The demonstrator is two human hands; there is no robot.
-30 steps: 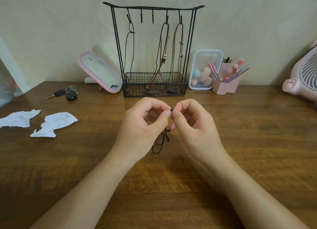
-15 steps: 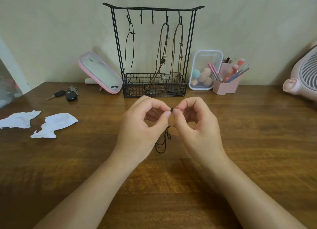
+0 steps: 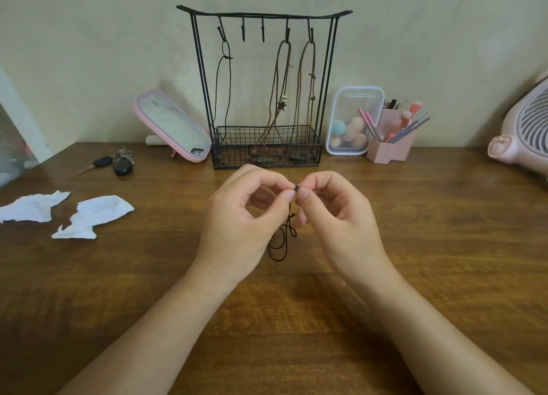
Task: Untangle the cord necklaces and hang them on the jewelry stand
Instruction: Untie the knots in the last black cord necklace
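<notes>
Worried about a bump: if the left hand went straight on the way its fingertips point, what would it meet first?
Probably the right hand: the left hand points rightward, and both pinch the black cord nearly tip to tip. Depth unclear.

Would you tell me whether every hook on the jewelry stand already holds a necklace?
No, two hooks on the jewelry stand hang bare; three carry necklaces.

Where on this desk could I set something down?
The desk is bare right of the right hand, before the fan, and between the tissues and left hand. Crowded at the back: mirror, jewelry stand, brush holder.
</notes>
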